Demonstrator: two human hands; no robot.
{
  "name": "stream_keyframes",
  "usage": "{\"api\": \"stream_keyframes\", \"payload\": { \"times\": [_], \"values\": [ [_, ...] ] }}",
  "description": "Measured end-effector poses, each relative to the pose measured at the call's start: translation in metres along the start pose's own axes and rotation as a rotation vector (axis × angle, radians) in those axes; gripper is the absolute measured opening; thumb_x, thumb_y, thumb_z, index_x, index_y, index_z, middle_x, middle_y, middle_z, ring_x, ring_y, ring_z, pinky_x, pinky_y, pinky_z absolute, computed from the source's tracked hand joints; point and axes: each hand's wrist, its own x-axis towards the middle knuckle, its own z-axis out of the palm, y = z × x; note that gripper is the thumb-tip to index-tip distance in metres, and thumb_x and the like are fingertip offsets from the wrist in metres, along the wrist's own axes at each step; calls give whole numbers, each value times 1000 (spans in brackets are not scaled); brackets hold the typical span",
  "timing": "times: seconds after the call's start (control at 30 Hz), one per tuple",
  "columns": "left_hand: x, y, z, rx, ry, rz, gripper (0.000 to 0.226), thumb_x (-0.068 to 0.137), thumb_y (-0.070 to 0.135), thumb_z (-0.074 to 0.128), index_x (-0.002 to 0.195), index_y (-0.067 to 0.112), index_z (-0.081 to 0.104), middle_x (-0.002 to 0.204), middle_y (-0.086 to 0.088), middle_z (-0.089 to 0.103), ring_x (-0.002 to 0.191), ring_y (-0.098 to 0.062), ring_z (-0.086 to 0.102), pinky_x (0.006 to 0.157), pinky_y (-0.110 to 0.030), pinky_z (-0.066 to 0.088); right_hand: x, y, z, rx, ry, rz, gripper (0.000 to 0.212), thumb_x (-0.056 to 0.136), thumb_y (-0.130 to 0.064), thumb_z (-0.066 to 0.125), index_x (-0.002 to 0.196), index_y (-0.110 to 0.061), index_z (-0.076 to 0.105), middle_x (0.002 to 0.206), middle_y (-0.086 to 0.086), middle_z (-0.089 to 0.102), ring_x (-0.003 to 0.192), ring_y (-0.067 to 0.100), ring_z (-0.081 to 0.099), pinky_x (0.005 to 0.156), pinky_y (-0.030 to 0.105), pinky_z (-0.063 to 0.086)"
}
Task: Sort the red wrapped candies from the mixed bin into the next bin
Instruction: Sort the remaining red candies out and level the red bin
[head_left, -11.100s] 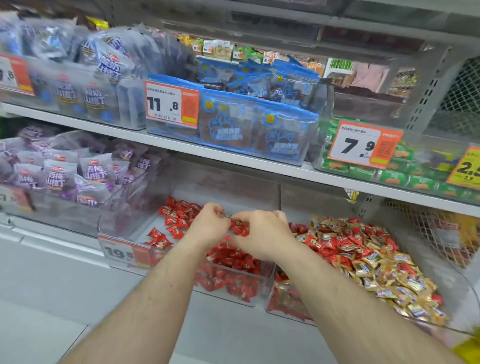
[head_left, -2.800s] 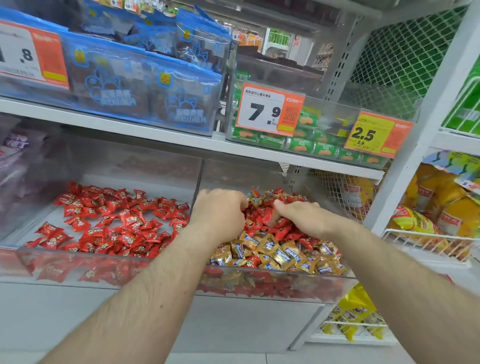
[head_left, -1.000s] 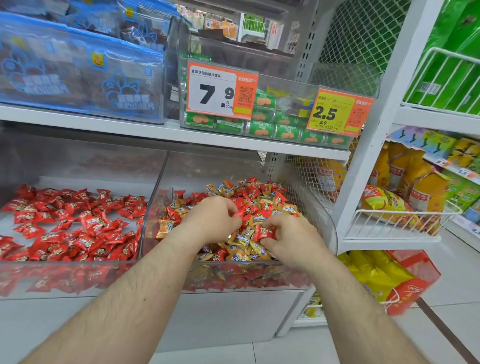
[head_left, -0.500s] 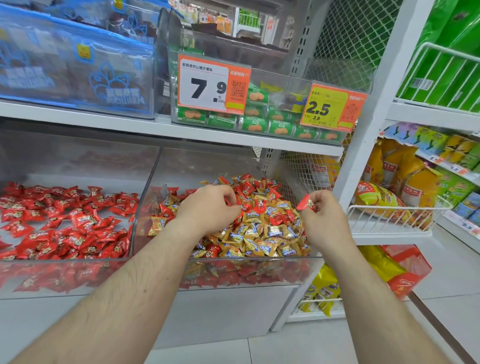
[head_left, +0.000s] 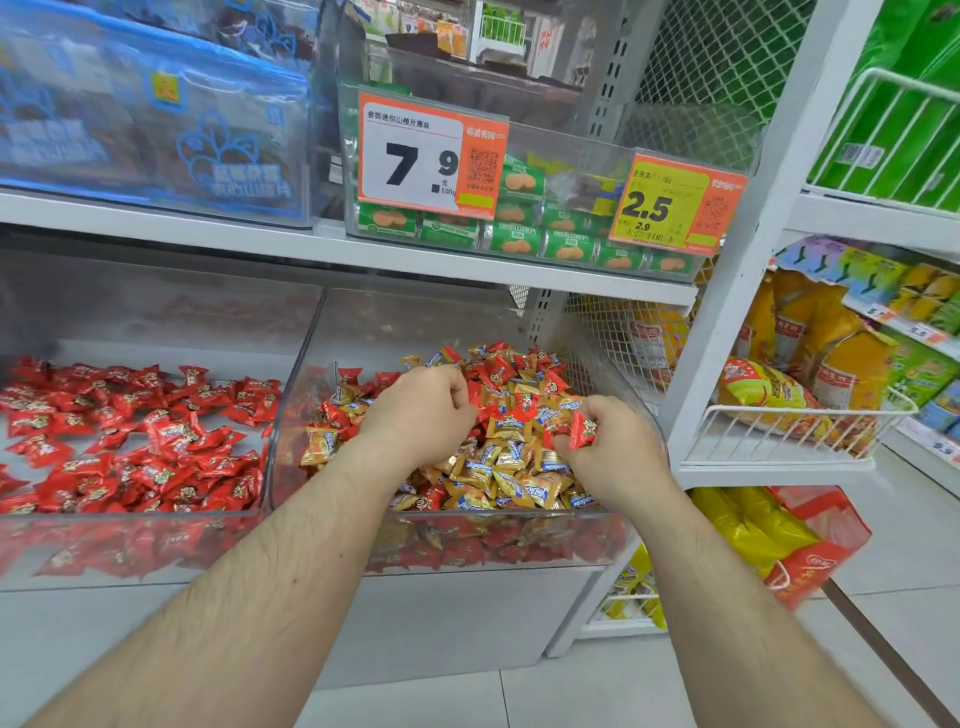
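- Two bins sit side by side on the lower shelf: the mixed bin on the right, heaped with red and gold candies, and the next bin on the left, filled only with red ones.
- One red candy is pinched in the fingers of the right hand, lifted just above the heap.
- The left hand is curled down into the heap; what it holds cannot be told.
- Each candy is judged light, small and crinkly, with slippery film; a pinch at the twisted end or across the body should serve.
- Little force is judged necessary.
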Motion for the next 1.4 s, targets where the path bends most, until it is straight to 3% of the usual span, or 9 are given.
{"api": "stream_keyframes", "payload": {
  "times": [0.1,0.23,0.4,0.53,0.67,0.8,1.0,1.17,1.4],
  "values": [
    [-7,-2,-9,-107,15,7,18,91,22,53,75,16,47,69,-1,57,56,-18,48,56,-33,42,-1,1,2,65,-14,0,16,85,-15,71,78,-20,58,78,-9,61,78,20,58,64,32,46],
    [-22,-2,-22,-259,-9,15,21,90,19,54,73,17,42,63,-1,56,54,-16,47,55,-30,39,-9,-13,-5,141,105,-70,22,82,-23,77,78,-17,56,77,-3,59,73,20,54,56,27,37],
    [-39,-3,-47,-530,-17,-23,16,89,6,48,86,22,50,79,-4,67,52,-17,54,49,-25,41,-33,-53,-11,311,196,-232,19,81,-18,78,78,-22,59,82,-13,62,78,-9,55,64,4,37],
    [-52,-9,-73,-589,16,-52,17,92,11,47,82,20,58,67,0,51,50,-12,40,46,-22,35,-43,-91,2,385,203,-411,38,75,-10,81,69,-27,47,84,-2,62,80,6,52,70,6,36],
    [-71,-33,-97,-654,-4,-31,32,93,45,58,77,18,66,64,3,47,48,-9,36,45,-19,30,-48,-131,18,424,108,-504,36,76,-9,79,70,-24,47,84,-1,59,81,7,51,68,14,37],
    [-84,-68,-121,-738,89,-49,18,92,26,66,78,15,68,56,8,49,50,-12,34,43,-19,28,-47,-172,32,515,-31,-508,21,80,-22,78,76,-16,59,76,-2,59,68,9,51,68,23,43],
    [-99,-115,-151,-817,193,-144,25,93,26,64,69,24,67,66,0,52,55,-12,42,45,-21,36,-47,-230,60,485,-267,-466,44,85,-26,73,59,-22,37,58,-5,40,57,14,36,58,32,34],
    [-111,-145,-171,-790,188,-166,38,98,29,57,60,27,64,62,5,49,49,-8,41,43,-20,36,-45,-258,75,678,-476,-465,36,93,-15,66,70,-16,38,59,4,53,47,6,47,51,19,35],
    [-116,-178,-183,-620,230,-226,35,94,34,62,60,25,60,66,-2,47,55,-17,42,53,-27,37,-39,-282,95,483,-468,-608,45,91,-6,65,63,-19,32,48,-15,29,45,4,34,48,14,30]
  ]
}}
